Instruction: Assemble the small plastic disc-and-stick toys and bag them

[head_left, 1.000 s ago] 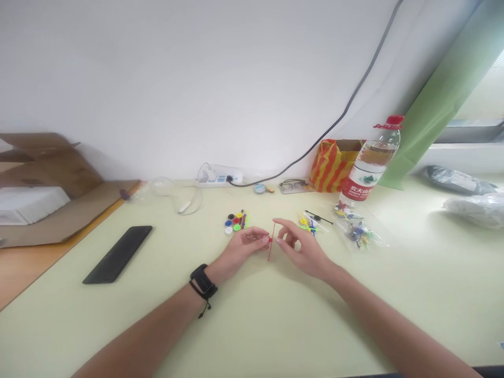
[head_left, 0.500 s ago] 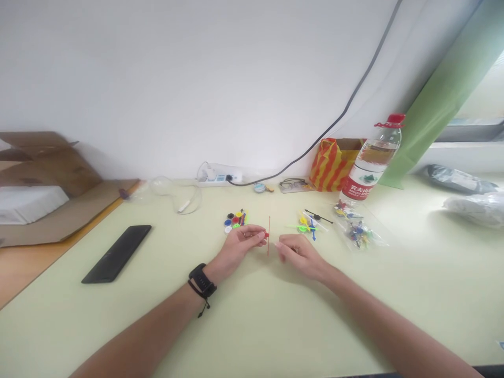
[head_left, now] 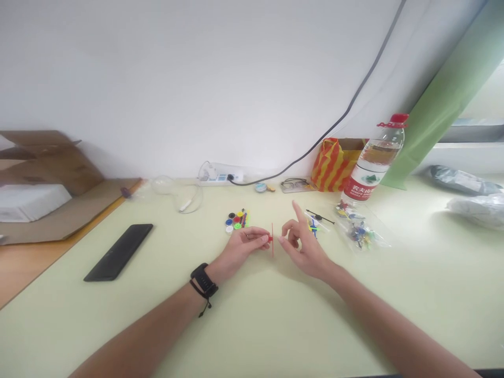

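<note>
Since half a second ago, the index finger of our right hand point(head_left: 305, 249) has uncurled and now stretches toward 11 o'clock, and the slim red pointer point(head_left: 272, 249) looks a little shorter, as if turned about its hub. Our left hand point(head_left: 240, 249) pinches the red hub point(head_left: 270, 239) between thumb and fingers; the pointer stands at its 3 o'clock side, nearly edge-on to us. Our right hand, at the pointer's 3 o'clock, is just clear of it, other fingers loosely curled, holding nothing we can see.

In our judgement, we do this well by gripping the hub alone, keeping left fingertips off the pointer, bracing that wrist and touching lightly near one end. We should work clear of the coloured discs point(head_left: 237, 226) at 10 o'clock and the black double-ended arrow point(head_left: 326, 220) at 2 o'clock.
</note>
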`<state>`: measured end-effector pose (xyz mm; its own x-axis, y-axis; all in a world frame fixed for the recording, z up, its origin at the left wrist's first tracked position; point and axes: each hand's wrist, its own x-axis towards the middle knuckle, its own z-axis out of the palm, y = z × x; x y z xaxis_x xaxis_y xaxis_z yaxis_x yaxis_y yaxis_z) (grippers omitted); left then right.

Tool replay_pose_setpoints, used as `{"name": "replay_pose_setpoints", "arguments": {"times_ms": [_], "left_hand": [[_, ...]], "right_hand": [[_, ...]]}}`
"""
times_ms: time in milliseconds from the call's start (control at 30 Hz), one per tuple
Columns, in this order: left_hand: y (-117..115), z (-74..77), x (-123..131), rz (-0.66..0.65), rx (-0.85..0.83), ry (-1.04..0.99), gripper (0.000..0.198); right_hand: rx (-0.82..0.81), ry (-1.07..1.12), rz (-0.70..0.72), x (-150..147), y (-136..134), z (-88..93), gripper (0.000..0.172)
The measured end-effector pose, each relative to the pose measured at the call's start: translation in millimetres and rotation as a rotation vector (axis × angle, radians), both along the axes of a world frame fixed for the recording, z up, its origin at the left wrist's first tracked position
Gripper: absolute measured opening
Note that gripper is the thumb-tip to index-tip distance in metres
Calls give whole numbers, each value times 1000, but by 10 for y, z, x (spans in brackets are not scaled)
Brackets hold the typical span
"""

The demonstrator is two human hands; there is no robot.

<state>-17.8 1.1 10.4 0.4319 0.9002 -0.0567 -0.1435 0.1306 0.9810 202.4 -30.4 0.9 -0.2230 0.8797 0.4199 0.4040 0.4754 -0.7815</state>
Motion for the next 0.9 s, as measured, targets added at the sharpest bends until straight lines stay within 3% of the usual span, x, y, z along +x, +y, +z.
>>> {"name": "replay_pose_setpoints", "arguments": {"times_ms": [33,67,133,200,367,533,767,900], "left_hand": [[-1,2,1,-1,1,1,30],[-1,3,2,1,3,-3,30],[5,0,1,10,5,-16,30],[14,-7,-1,17,7,-26,29],[14,-11,0,16,9,-9,30],[-10,-1,2,-17,29,17,28],[-9,-1,5,-38,49,8,25],[2,-12,4,-14,18,7,28]], "right_hand": [[-18,-28,9,12,8,7,28],[-50,-66,29,23,19,15,23],[-125,-127,84,36,42,29,44],[-158,-109,104,27,55,41,50],[-175,114,87,-68,30,50,19],[-154,178,75,-122,7,46,11],[-128,111,88,-100,7,28,19],[-53,55,45,-65,-9,11,46]]}}
